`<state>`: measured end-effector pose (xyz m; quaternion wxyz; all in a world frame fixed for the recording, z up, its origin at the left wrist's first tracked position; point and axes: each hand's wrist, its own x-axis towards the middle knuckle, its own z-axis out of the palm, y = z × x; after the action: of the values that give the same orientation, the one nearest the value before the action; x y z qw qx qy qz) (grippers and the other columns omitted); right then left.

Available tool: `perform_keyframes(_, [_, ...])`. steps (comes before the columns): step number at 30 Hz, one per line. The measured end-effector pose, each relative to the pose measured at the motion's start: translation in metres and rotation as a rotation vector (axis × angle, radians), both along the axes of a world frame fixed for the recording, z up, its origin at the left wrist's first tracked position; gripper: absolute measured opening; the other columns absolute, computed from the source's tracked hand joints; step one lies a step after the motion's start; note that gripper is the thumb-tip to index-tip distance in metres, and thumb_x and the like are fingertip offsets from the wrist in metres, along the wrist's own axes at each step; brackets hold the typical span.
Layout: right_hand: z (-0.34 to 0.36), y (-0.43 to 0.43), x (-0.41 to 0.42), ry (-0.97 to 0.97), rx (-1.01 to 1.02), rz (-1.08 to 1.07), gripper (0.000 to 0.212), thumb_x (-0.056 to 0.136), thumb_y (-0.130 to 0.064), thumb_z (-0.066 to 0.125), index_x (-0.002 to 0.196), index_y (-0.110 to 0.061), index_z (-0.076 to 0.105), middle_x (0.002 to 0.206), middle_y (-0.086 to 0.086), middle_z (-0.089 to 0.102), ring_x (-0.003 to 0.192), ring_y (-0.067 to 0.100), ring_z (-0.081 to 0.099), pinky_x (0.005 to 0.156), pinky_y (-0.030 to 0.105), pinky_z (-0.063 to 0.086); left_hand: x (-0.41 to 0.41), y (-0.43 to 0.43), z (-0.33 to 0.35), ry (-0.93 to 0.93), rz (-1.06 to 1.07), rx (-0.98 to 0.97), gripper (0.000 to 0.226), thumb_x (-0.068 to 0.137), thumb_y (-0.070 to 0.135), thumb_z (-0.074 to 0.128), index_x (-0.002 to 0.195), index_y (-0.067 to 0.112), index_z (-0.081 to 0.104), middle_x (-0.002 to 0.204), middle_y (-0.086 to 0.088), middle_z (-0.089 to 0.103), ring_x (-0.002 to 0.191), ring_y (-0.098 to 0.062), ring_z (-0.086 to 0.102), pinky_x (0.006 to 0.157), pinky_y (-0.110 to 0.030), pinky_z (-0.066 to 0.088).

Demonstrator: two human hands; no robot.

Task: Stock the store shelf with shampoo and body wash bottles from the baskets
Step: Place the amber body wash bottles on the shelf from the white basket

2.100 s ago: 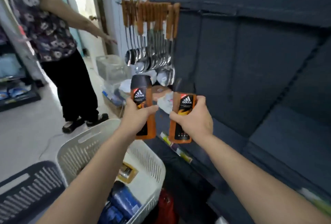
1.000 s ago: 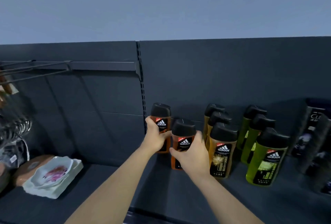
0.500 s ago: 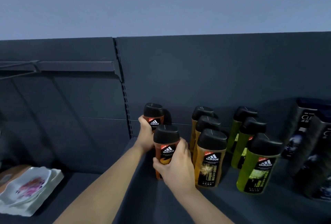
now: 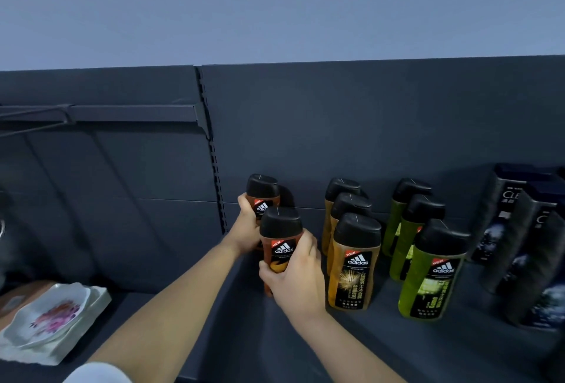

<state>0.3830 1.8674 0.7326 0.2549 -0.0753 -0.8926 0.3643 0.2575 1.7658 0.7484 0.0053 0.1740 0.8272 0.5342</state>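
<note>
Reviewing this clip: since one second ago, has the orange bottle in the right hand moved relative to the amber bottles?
Yes. The front orange bottle in the right hand has moved forward, from beside the amber row's middle bottle to beside the front amber bottle.

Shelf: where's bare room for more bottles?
Bare shelf lies between the floral dishes and the orange bottles, and along the front edge. Crowded rightward: amber row, green row, dark boxes.

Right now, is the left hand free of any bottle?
No. The left hand is wrapped around the rear orange bottle, while the right hand grips the front orange bottle.
</note>
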Motion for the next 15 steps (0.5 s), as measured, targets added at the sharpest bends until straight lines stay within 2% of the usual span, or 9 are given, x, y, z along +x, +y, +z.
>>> perform_keyframes(4, [0.0, -0.002, -0.002, -0.002, 0.006, -0.009, 0.083, 0.076, -0.047, 0.073, 0.138, -0.019, 0.027, 0.134, -0.002, 0.044, 0.126, 0.014, 0.045, 0.096, 0.025, 0.048, 0.005, -0.004, 0.0, -0.015, 0.024, 0.018, 0.082, 0.085, 0.02, 0.074, 0.13, 0.031, 0.007, 0.115, 0.003, 0.054, 0.105, -0.012, 0.059, 0.084, -0.027, 0.051])
perform_keyframes(7, [0.0, -0.007, -0.008, -0.007, -0.002, -0.013, 0.083, 0.075, -0.046, 0.073, 0.138, -0.019, 0.026, 0.136, -0.002, 0.041, 0.127, 0.015, 0.043, 0.096, 0.027, 0.049, 0.008, -0.015, 0.0, -0.013, 0.04, -0.018, 0.083, 0.083, 0.014, 0.075, 0.134, 0.03, 0.012, 0.118, 0.007, 0.053, 0.108, -0.009, 0.057, 0.094, -0.03, 0.049])
perform_keyframes(8, [0.0, -0.01, -0.01, -0.01, -0.01, -0.008, 0.083, 0.075, -0.045, 0.074, 0.138, -0.019, 0.026, 0.136, -0.001, 0.04, 0.128, 0.016, 0.042, 0.096, 0.028, 0.049, 0.009, -0.02, 0.001, -0.019, 0.047, -0.033, 0.085, 0.083, 0.011, 0.074, 0.138, 0.027, 0.011, 0.122, 0.004, 0.052, 0.113, -0.012, 0.055, 0.096, -0.029, 0.048])
perform_keyframes(10, [0.002, -0.015, -0.015, -0.011, -0.03, 0.001, 0.083, 0.076, -0.042, 0.075, 0.138, -0.018, 0.026, 0.137, -0.001, 0.039, 0.128, 0.017, 0.042, 0.097, 0.03, 0.048, 0.014, -0.032, 0.003, -0.022, 0.069, -0.083, 0.093, 0.083, 0.013, 0.074, 0.146, 0.026, 0.006, 0.136, -0.006, 0.044, 0.129, -0.022, 0.045, 0.106, -0.038, 0.042])
perform_keyframes(12, [0.003, -0.022, -0.021, -0.01, -0.049, 0.003, 0.082, 0.076, -0.039, 0.076, 0.138, -0.017, 0.027, 0.136, 0.0, 0.039, 0.127, 0.018, 0.042, 0.097, 0.031, 0.048, 0.022, -0.045, 0.006, -0.033, 0.105, -0.123, 0.099, 0.082, 0.016, 0.076, 0.148, 0.026, 0.004, 0.144, -0.01, 0.036, 0.137, -0.026, 0.036, 0.112, -0.043, 0.035])
perform_keyframes(15, [0.006, -0.031, -0.033, -0.02, -0.092, 0.019, 0.081, 0.076, -0.034, 0.077, 0.137, -0.016, 0.028, 0.135, 0.003, 0.039, 0.126, 0.021, 0.043, 0.096, 0.033, 0.047, 0.031, -0.067, 0.006, 0.001, 0.171, -0.166, 0.089, 0.084, 0.014, 0.075, 0.147, 0.016, 0.012, 0.132, -0.003, 0.041, 0.133, -0.022, 0.039, 0.105, -0.03, 0.035])
